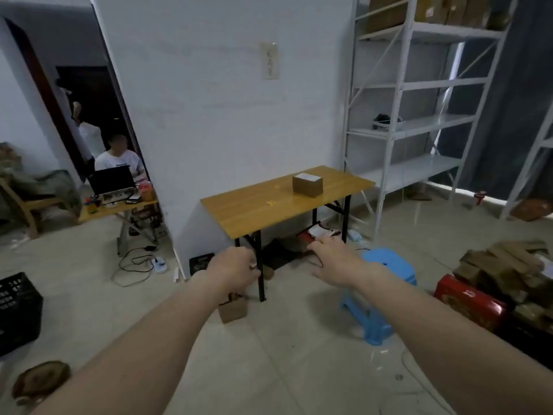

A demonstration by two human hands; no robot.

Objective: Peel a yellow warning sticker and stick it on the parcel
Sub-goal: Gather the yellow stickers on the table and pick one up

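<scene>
A small brown cardboard parcel with a white label on top stands on the right half of a wooden folding table. A small yellow sticker lies on the tabletop in front of the parcel, and a fainter one lies farther back. Both my arms reach forward, well short of the table. My left hand is curled into a loose fist with nothing visible in it. My right hand is stretched out with its fingers apart and holds nothing.
A blue plastic stool stands right of the table's front leg, a small cardboard box on the floor under my left wrist. Metal shelving rises at the right, stacked boxes far right, a black crate left. A person sits at a laptop.
</scene>
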